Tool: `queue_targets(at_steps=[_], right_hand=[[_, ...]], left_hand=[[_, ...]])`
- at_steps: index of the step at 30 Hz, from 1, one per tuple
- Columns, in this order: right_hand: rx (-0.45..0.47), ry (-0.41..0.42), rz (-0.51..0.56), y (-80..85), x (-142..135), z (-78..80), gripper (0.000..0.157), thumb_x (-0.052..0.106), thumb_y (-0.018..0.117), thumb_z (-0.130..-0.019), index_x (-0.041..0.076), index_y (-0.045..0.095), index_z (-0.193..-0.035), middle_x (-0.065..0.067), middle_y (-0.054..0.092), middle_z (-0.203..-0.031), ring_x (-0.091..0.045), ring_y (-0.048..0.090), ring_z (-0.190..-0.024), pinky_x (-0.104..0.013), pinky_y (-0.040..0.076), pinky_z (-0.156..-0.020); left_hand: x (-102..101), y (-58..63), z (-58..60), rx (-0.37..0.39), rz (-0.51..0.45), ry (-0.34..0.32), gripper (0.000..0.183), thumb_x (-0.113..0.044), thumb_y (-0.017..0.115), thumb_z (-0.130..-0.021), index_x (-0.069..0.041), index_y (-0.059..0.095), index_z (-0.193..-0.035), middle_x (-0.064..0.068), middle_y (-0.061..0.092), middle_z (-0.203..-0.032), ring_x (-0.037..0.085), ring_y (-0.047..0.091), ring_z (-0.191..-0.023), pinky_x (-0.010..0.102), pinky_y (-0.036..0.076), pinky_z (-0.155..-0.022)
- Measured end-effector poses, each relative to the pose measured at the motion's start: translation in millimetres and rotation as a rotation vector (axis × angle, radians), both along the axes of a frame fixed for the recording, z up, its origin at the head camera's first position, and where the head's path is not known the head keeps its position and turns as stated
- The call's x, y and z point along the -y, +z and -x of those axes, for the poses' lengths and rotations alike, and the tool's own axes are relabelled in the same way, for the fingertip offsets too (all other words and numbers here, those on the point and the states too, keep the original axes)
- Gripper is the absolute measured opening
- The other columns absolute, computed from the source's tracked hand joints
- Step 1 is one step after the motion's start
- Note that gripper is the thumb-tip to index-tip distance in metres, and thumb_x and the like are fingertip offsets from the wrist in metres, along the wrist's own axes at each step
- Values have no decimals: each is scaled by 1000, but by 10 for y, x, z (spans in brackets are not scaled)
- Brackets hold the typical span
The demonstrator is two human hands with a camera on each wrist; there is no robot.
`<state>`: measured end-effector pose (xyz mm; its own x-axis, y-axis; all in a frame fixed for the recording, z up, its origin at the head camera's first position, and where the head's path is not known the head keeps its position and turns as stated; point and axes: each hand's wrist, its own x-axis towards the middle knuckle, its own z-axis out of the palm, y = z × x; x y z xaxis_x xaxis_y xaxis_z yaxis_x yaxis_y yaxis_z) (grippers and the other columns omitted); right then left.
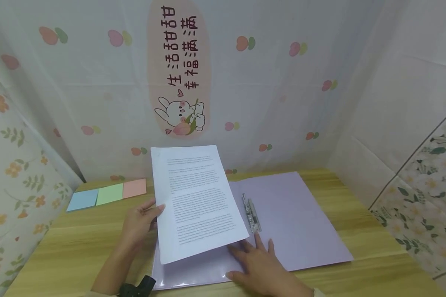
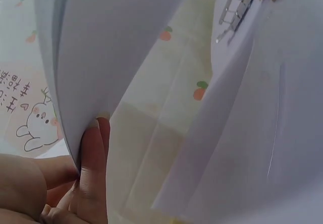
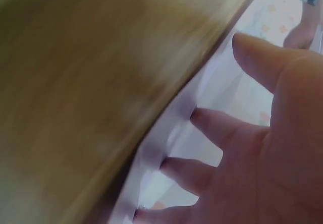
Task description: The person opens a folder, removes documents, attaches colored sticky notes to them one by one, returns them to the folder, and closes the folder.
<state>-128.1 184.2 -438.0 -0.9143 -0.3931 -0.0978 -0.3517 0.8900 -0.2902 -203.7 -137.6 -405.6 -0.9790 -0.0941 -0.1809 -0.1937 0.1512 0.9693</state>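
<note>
My left hand (image 1: 143, 218) pinches the left edge of a stack of printed paper (image 1: 198, 202), thumb on the front and fingers behind. The stack is tilted up over the left side of an open lilac folder (image 1: 301, 222). In the left wrist view the paper (image 2: 101, 47) stands between thumb and fingers, its sheets slightly fanned. My right hand (image 1: 258, 264) lies with fingers spread on the folder near its spine, fingertips touching it. Just beyond those fingertips is the folder's metal clip (image 1: 251, 212). The right wrist view shows the fingertips on the folder's surface (image 3: 171, 123).
Blue (image 1: 82, 199), green (image 1: 109, 194) and pink sticky note pads (image 1: 134, 188) sit in a row at the back left of the wooden table (image 1: 85, 239). A patterned curtain (image 1: 267, 103) hangs behind the table, with floral cloth (image 1: 431, 198) at the right side.
</note>
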Motion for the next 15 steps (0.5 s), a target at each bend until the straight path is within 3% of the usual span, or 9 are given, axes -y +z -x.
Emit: queue_targets(at_steps=[10,15], right_hand=[[51,-74,-57,129,-444,57,67,67,65,-85,28,62,-140,-16,49,-154,-65,32,-140,-91,18,-97],[89,-87,-102,234,-639,101,69,67,63,-86,20,65,-137,-23,53,-149,-66,36,-136,-90,21,-97]], left_hand=[[46,-24,11,11,29,-47,55,-20,61,-101,0,45,-150,23,65,-134,10,69,-88,22,56,-72],[81,-41,11,24,62,-58,57,-22,60,-102,-2,43,-152,24,62,-138,11,70,-90,20,56,-73]])
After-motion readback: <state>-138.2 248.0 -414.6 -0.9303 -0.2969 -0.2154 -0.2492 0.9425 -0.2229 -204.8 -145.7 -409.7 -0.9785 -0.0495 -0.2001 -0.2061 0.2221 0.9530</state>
